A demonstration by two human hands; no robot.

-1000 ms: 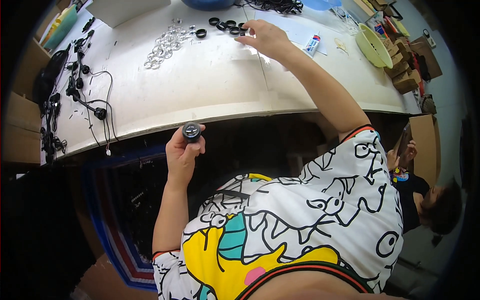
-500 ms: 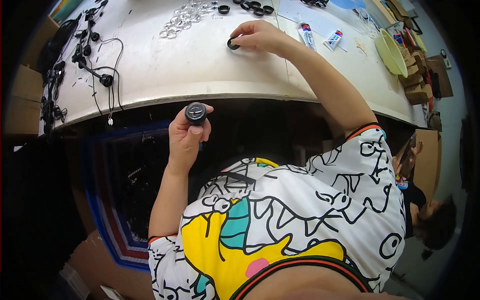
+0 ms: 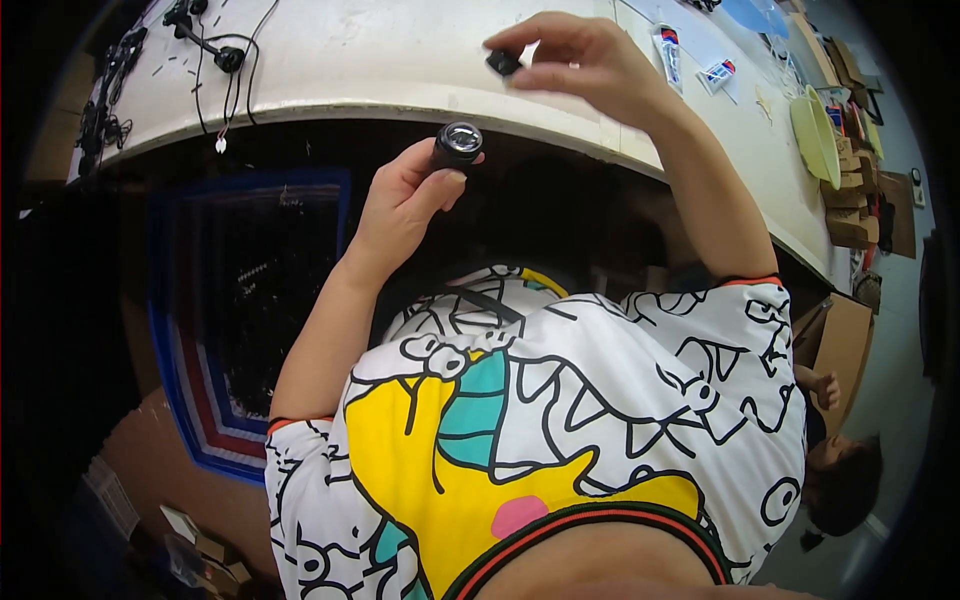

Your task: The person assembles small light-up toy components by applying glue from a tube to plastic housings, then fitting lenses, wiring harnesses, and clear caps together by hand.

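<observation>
In front of the table's edge, my left hand [image 3: 400, 208] is wrapped round a black cylindrical flashlight body [image 3: 451, 160]. Its round end faces up, and a shiny clear lens [image 3: 461, 138] sits there. To the upper right, over the near part of the table, my right hand [image 3: 600, 75] pinches a small black ring [image 3: 502, 64] between thumb and fingers. The ring is tilted and apart from the flashlight.
Black cables [image 3: 228, 60] lie on the white table [image 3: 370, 70] at the left. Two tubes [image 3: 669, 52] and a pale green basin [image 3: 815, 135] are at the right. A blue-rimmed container [image 3: 165, 330] stands below left. Another person's hand [image 3: 826, 390] shows at the right.
My right hand has lifted the black ring off the tabletop and brought it closer to the flashlight. The left hand has moved up and right with the flashlight, and the view has shifted.
</observation>
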